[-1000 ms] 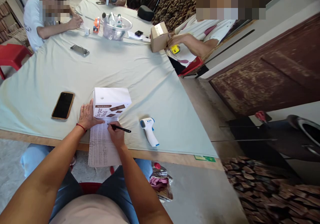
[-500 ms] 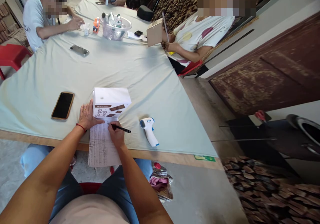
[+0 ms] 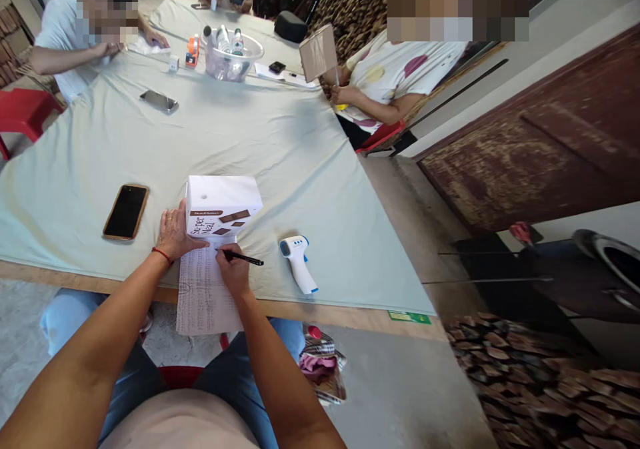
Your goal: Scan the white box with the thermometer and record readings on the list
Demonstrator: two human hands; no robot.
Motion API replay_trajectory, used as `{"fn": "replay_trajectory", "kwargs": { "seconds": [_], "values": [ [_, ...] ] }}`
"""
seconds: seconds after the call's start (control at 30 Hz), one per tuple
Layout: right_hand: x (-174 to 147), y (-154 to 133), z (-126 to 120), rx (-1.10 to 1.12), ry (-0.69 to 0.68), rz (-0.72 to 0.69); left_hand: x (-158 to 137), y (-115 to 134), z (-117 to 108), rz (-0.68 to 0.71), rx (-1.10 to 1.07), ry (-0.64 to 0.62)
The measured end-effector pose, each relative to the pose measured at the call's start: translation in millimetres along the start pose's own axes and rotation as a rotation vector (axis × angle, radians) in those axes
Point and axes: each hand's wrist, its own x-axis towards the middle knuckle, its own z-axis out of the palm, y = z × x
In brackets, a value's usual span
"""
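My right hand (image 3: pixel 234 270) is closed around a black pen (image 3: pixel 243 257), its tip at the upper part of a sheet of paper (image 3: pixel 203 295) covered in rows of writing. The lower end of that sheet hangs over the table's front edge. My left hand (image 3: pixel 174 234), a red string on its wrist, lies with fingers stretched along the left side of a white box (image 3: pixel 223 192) printed with brown bars. Its thumb rests on the paper just below the box. The box covers the top end of the sheet.
A phone (image 3: pixel 126 212) lies left of my hands, a white infrared thermometer (image 3: pixel 299 264) right. Farther back are another phone (image 3: pixel 159 101), an orange tape dispenser (image 3: pixel 193 51) and a plastic basket (image 3: pixel 230 65) with bottles. Several people sit round the table; firewood (image 3: pixel 545 382) lies at right.
My hands stay in place; the pen's back end shifts slightly right. The person at left draws one hand back. The person at right tilts and raises a cardboard piece.
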Motion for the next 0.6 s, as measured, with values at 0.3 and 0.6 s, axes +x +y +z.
{"fn": "replay_trajectory", "kwargs": {
  "seconds": [0.3, 0.6],
  "values": [
    [-0.9, -0.5, 0.1, 0.001, 0.031, 0.001, 0.4, -3.4, 3.1, 0.014, -0.006, 0.017],
    [-0.8, -1.4, 0.4, -0.013, 0.024, 0.004, 0.2, -0.6, 0.0, 0.008, 0.009, 0.003]
  ]
}}
